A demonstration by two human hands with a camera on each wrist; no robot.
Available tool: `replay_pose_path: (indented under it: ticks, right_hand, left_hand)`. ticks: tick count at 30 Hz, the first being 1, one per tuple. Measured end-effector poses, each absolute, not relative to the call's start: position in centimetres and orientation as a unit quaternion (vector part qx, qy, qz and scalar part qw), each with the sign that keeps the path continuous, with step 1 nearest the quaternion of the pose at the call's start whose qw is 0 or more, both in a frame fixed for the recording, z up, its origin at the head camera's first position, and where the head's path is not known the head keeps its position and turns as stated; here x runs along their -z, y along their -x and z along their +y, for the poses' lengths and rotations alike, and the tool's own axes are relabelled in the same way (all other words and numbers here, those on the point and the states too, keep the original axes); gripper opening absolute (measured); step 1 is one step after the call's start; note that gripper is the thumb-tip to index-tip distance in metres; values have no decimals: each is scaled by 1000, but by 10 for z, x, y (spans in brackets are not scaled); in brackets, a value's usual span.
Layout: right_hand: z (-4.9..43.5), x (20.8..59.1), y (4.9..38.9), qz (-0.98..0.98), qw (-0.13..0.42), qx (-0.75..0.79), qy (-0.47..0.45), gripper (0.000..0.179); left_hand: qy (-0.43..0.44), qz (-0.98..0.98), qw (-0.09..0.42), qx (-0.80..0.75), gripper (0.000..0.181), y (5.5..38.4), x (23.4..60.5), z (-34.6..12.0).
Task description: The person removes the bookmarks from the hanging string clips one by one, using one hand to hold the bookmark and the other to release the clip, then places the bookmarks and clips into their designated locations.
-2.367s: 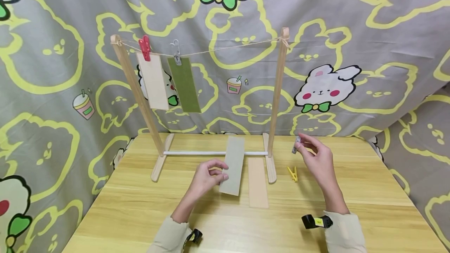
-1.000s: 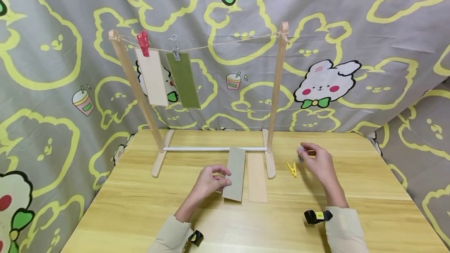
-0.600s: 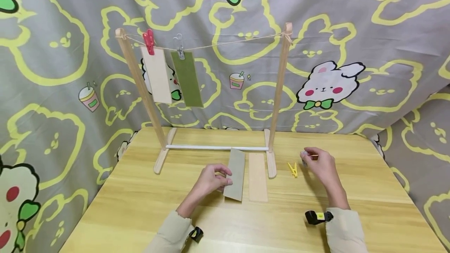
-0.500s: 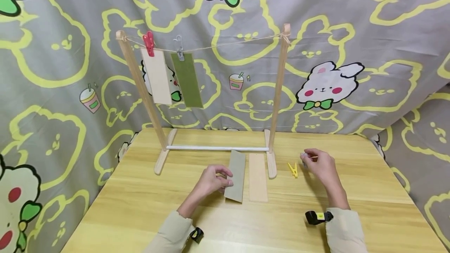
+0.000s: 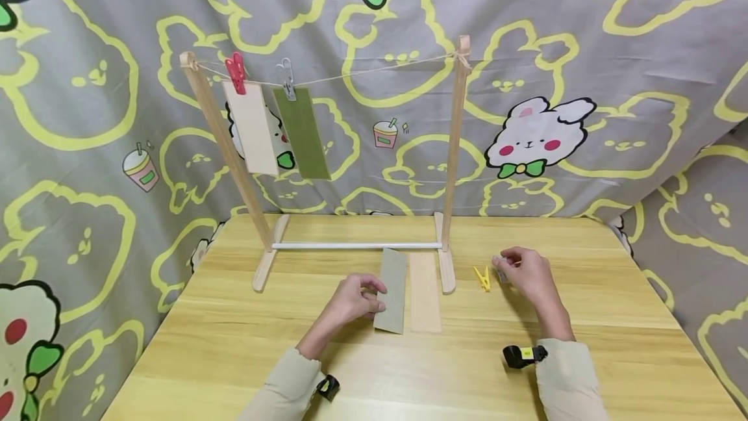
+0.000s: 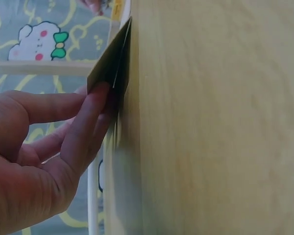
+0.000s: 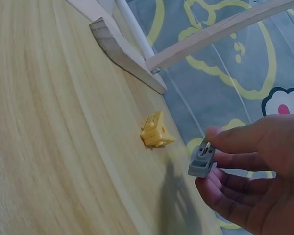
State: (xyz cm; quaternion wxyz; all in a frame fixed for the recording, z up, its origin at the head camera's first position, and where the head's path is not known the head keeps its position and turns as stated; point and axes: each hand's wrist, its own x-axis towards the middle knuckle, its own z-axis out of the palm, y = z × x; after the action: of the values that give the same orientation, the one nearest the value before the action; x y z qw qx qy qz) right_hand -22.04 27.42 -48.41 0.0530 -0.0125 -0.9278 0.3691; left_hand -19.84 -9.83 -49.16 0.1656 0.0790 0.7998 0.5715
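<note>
In the head view my left hand (image 5: 352,297) pinches the left edge of a grey-green card strip (image 5: 393,291). The left wrist view shows this strip (image 6: 110,63) seen nearly edge-on, tilted close over the table. My right hand (image 5: 528,275) pinches a grey clothespin (image 7: 202,161) between thumb and fingers above the table. Beside it a yellow clothespin (image 5: 483,279) lies on the wood. A peach strip (image 5: 425,294) lies flat just right of the grey-green one. From the string hang a cream strip (image 5: 253,132) under a red clothespin (image 5: 236,73) and a green strip (image 5: 303,138) under a grey hooked clothespin (image 5: 289,83).
A wooden stand with a left post (image 5: 228,154), right post (image 5: 454,154) and white bottom bar (image 5: 356,245) is at the back of the table (image 5: 234,343). Its string (image 5: 374,72) sags between the post tops. A patterned curtain (image 5: 631,70) covers the wall behind.
Since the oldest frame my right hand has lowered the grey clothespin toward the table, close to the yellow one. The grey-green strip in my left hand has come slightly nearer. Lately both hands hold nearly still.
</note>
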Motion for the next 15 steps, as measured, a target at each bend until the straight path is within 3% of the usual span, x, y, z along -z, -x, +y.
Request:
replay_pose_path:
  ticks: [15]
  right_hand:
    - [280, 489, 221, -940, -1, -340, 30, 40]
  left_hand:
    - [-121, 851, 129, -495, 26, 194, 487, -94]
